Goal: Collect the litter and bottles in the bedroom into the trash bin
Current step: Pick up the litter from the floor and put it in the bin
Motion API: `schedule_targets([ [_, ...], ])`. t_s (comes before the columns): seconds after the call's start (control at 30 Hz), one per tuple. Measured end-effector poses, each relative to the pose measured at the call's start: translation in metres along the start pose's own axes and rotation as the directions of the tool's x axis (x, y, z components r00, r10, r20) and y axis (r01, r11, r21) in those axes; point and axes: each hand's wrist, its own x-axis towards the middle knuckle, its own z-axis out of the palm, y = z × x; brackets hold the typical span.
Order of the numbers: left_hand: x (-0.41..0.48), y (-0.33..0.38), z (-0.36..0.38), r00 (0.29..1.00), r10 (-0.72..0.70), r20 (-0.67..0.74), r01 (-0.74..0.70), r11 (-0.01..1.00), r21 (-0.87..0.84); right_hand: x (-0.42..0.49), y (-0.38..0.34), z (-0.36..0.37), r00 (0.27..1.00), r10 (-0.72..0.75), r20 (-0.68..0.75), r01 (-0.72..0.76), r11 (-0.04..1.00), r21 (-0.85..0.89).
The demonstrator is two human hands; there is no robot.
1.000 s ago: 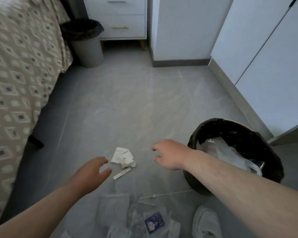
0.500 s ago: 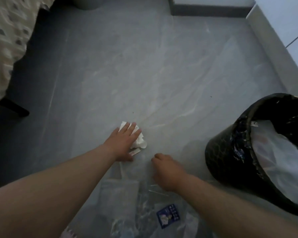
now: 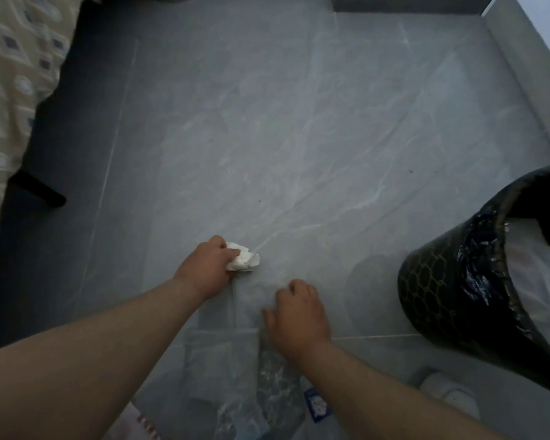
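1. The step in hand, as I read it, is picking litter off the floor (image 3: 299,138). The person bends low over a small heap of it, both arms stretched down.
2. The left hand (image 3: 208,265) has its fingers curled round a crumpled white tissue (image 3: 245,260), which bulges out of the grip on the far side. It sits at floor level, and I cannot tell whether it has left the tiles.
3. The right hand (image 3: 299,315) lies knuckles-up on the clear plastic wrappers (image 3: 235,360) spread nearer the person. Its fingertips are hidden, so I cannot tell whether it grips the film or only presses on it.
4. A blue-labelled packet (image 3: 316,408) lies among the crinkled film, near a white shoe (image 3: 448,392).
5. The trash bin (image 3: 442,296) stands to the right, near the right hand but apart from it. Its black liner (image 3: 489,249) is folded over the rim and something pale and filmy is inside.
6. I see no bottle from here.
7. The next move, I judge, is to lift the tissue, carry it across to the bin's mouth and let go.
8. The wrappers will need more care. Thin film lying flat on tile calls for a pinch at an edge or a scrunch into the palm, and it is light enough to slip free on the way.
9. Most of the heap is yet to be collected.
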Motion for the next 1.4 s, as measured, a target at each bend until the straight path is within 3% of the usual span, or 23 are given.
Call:
schedule_targets([
  [0.1, -0.008, -0.002, 0.010, 0.997, -0.055, -0.049, 0.050, 0.995, -0.091, 0.006, -0.016, 0.003, 0.964, 0.256, 0.070, -0.260, 0.964, 0.060],
  [0.27, -0.007, -0.004, 0.005, 0.985, -0.168, -0.036, 0.145, 0.924, -0.353, 0.012, -0.023, 0.014, 0.940, 0.312, 0.139, -0.339, 0.905, 0.257],
  [0.5, -0.021, -0.011, -0.027, 0.942, -0.305, -0.141, 0.188, 0.827, -0.530, 0.032, -0.005, -0.034, 0.978, 0.153, 0.142, -0.203, 0.850, 0.486],
  [0.67, -0.043, 0.017, -0.073, 0.882, -0.405, -0.242, 0.184, 0.767, -0.614, 0.031, -0.009, -0.130, 1.000, 0.013, -0.016, -0.005, 0.897, 0.442],
  [0.87, -0.072, 0.086, -0.139, 0.861, -0.399, -0.316, 0.112, 0.753, -0.648, -0.018, 0.004, -0.262, 0.979, -0.063, -0.196, 0.138, 0.907, 0.397],
  [0.97, -0.085, 0.148, -0.166, 0.881, -0.315, -0.353, 0.013, 0.763, -0.646, -0.061, 0.036, -0.328, 0.945, -0.018, -0.326, 0.156, 0.902, 0.402],
  [1.13, -0.090, 0.278, -0.176, 0.919, -0.017, -0.394, -0.227, 0.793, -0.565, -0.115, 0.128, -0.388, 0.847, 0.155, -0.509, 0.120, 0.876, 0.466],
  [1.27, -0.092, 0.374, -0.138, 0.891, 0.355, -0.284, -0.440, 0.828, -0.347, -0.136, 0.196, -0.403, 0.794, 0.337, -0.506, 0.080, 0.767, 0.637],
  [1.4, -0.077, 0.414, -0.091, 0.906, 0.404, -0.126, -0.418, 0.900, -0.121, -0.141, 0.229, -0.398, 0.781, 0.444, -0.439, 0.044, 0.662, 0.748],
])
